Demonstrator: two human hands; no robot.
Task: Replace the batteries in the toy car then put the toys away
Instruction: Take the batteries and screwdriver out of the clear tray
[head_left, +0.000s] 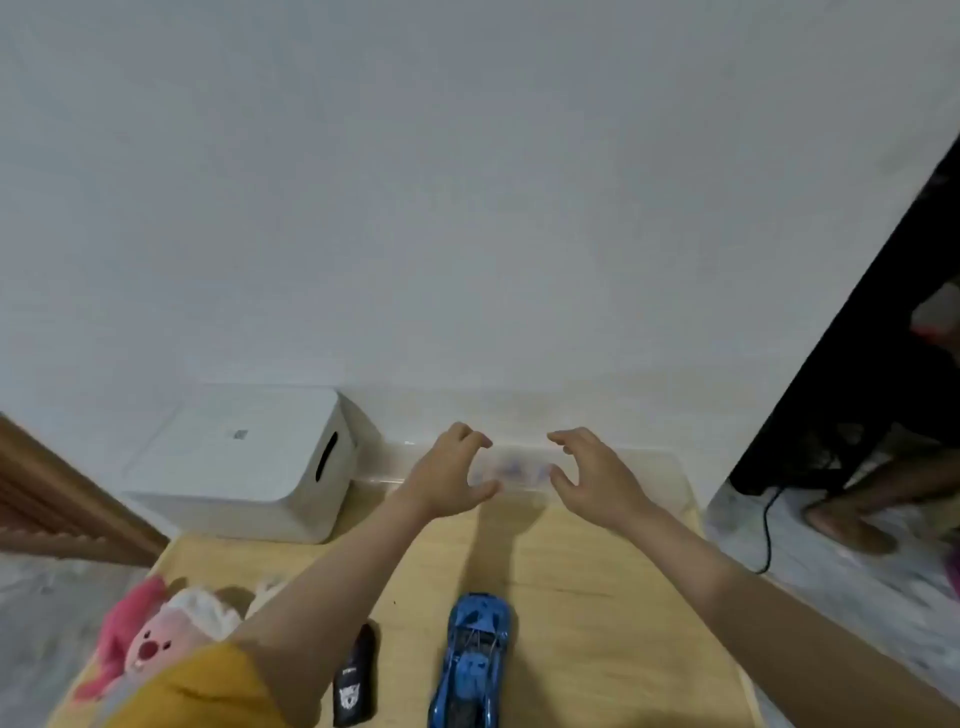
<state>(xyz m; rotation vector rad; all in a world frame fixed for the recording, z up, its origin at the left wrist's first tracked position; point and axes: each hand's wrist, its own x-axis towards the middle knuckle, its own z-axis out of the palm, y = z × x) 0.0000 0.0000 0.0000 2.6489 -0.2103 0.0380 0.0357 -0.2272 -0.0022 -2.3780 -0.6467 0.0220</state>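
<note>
A blue toy car (475, 660) lies on the wooden table (597, 597) near the front, nose pointing away from me. A black remote control (356, 680) lies to its left. A pink plush toy (150, 639) sits at the front left, partly behind my yellow sleeve. At the back of the table stands a clear plastic box (623, 462) against the wall. My left hand (452, 473) and my right hand (592, 473) are stretched out over the box's near edge, fingers curled and apart, holding nothing.
A white lidded storage box (244, 462) stands at the back left of the table. A dark piece of furniture (857, 364) and a black cable (769, 525) are on the right, and someone's foot (847, 525) rests on the floor there. A wooden frame (62, 499) is at left.
</note>
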